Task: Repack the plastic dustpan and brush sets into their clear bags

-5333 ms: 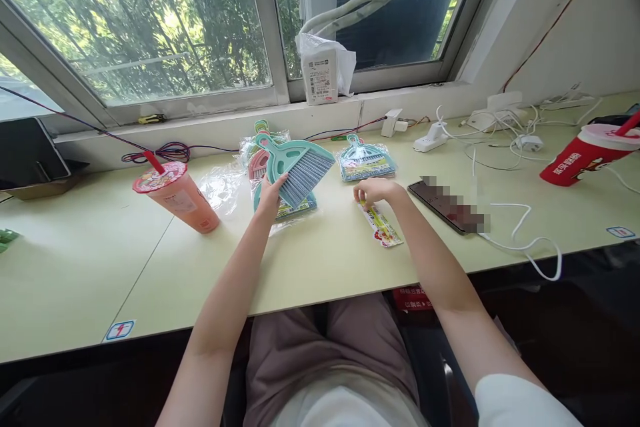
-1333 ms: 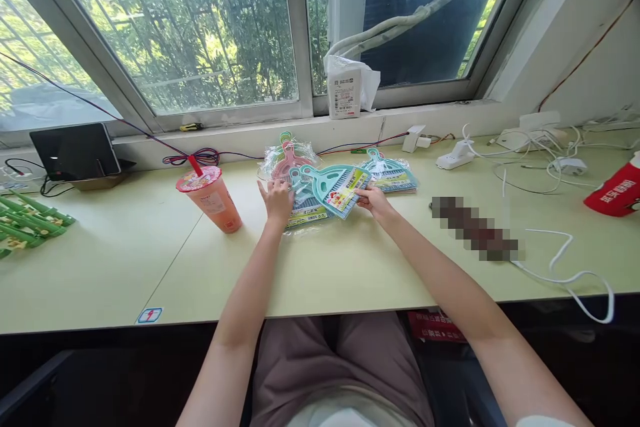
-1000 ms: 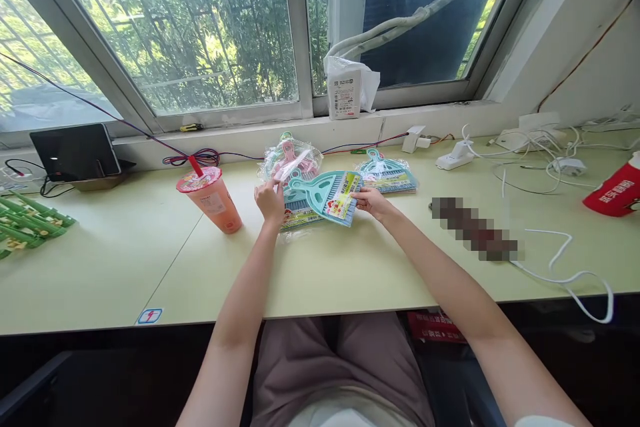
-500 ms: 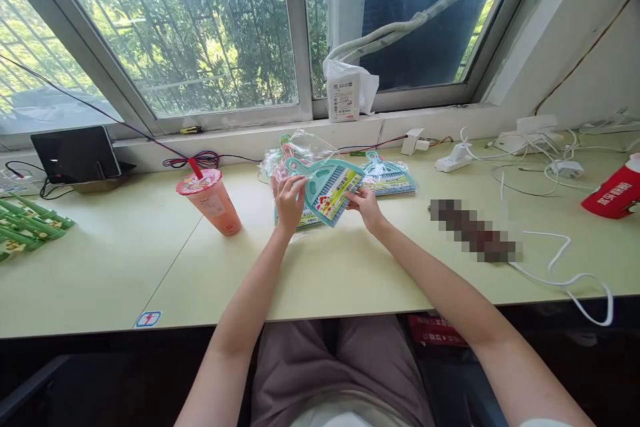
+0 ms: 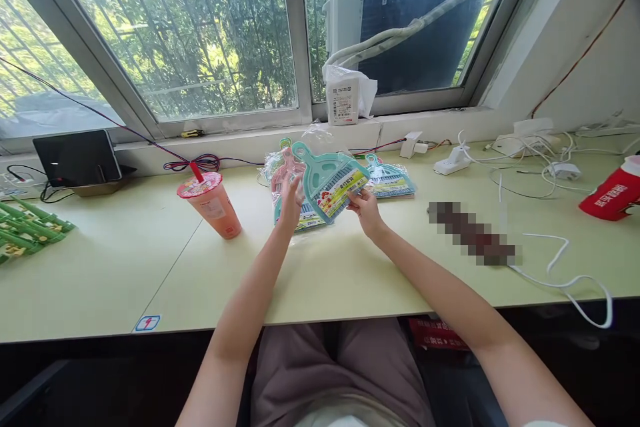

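Note:
A teal mini dustpan-and-brush set [image 5: 327, 177] with a yellow printed label is tilted above the desk, its looped handle up to the left. My right hand [image 5: 367, 211] pinches its lower right corner. My left hand [image 5: 289, 203] is beside its left edge, fingers pointing up and holding nothing; whether it touches the edge is unclear. Behind my left hand lies a pink dustpan set [image 5: 285, 170] in clear wrapping, on a stack with teal sets partly hidden. Another pile of teal dustpan sets [image 5: 393, 180] lies behind and right of the held one.
A lidded drink cup [image 5: 213, 207] with a red straw stands at left, near a tablet [image 5: 77, 159]. Green bamboo-like pieces [image 5: 35, 227] lie far left. White cables [image 5: 575, 280], a power strip [image 5: 453, 159] and a red item [image 5: 613, 190] occupy the right. A white box [image 5: 344, 103] is on the sill.
My left hand has come off the dustpan set's handle, its fingers now upright. The set has turned and risen slightly in my right hand, showing the whole handle loop.

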`<move>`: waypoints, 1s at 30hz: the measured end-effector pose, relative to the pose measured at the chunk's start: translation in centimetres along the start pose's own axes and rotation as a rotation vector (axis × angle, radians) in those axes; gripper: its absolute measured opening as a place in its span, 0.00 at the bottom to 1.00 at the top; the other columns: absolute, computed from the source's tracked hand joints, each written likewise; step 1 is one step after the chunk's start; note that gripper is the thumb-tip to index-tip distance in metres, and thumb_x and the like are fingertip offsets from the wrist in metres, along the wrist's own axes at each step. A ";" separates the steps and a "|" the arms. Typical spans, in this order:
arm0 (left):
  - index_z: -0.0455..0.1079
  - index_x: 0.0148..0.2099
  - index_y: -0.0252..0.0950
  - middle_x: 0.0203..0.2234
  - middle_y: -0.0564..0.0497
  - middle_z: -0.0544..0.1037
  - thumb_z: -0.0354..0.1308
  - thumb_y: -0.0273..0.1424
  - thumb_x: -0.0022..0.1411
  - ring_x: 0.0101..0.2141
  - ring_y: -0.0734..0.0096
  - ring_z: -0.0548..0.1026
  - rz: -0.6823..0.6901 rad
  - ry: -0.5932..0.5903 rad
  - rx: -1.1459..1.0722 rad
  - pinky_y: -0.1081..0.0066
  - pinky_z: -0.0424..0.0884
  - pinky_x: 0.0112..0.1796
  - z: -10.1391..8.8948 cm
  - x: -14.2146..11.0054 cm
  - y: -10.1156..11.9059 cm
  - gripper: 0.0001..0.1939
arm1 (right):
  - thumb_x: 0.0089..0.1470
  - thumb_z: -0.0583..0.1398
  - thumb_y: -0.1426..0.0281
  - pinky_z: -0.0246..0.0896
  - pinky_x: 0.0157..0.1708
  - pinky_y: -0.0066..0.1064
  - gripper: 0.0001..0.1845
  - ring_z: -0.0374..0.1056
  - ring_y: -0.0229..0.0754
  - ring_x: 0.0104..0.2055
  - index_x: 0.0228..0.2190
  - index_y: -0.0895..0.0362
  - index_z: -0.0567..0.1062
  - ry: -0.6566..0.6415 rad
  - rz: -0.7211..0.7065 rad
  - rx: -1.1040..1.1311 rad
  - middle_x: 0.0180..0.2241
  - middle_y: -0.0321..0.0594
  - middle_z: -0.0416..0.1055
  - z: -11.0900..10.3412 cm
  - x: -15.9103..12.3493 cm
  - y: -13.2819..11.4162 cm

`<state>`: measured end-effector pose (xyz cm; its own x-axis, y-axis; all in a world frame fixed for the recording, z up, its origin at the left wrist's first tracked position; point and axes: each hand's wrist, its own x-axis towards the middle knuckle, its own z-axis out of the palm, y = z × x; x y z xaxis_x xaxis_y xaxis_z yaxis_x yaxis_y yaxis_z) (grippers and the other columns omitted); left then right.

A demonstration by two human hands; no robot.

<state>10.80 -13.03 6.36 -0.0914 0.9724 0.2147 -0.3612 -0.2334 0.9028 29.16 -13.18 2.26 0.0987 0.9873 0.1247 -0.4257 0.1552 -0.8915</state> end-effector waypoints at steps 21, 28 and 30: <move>0.66 0.54 0.38 0.49 0.45 0.75 0.67 0.41 0.50 0.50 0.55 0.73 -0.164 -0.165 0.185 0.58 0.67 0.50 0.1 -0.4 -3.9 0.30 | 0.39 0.69 0.63 0.68 0.24 0.26 0.16 0.69 0.35 0.25 0.31 0.54 0.73 0.036 0.057 -0.026 0.29 0.35 0.74 -0.3 0.5 0.1; 0.66 0.52 0.36 0.48 0.44 0.76 0.66 0.40 0.51 0.50 0.54 0.71 -0.055 -0.294 0.246 0.57 0.65 0.51 0.2 -0.4 -4.0 0.28 | 0.53 0.59 0.53 0.70 0.23 0.29 0.17 0.70 0.37 0.23 0.33 0.54 0.70 0.170 0.204 -0.031 0.27 0.36 0.73 -1.0 1.4 -0.3; 0.65 0.53 0.36 0.49 0.43 0.75 0.66 0.40 0.51 0.51 0.53 0.71 -0.063 -0.308 0.266 0.57 0.65 0.51 0.2 -0.4 -4.2 0.29 | 0.52 0.61 0.53 0.69 0.23 0.28 0.17 0.70 0.37 0.23 0.33 0.54 0.70 0.215 0.221 -0.052 0.27 0.36 0.73 -1.3 1.5 -0.3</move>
<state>12.58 -12.49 2.58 0.2204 0.9501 0.2206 -0.1009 -0.2028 0.9740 30.64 -11.80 2.15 0.1996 0.9659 -0.1649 -0.4124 -0.0698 -0.9083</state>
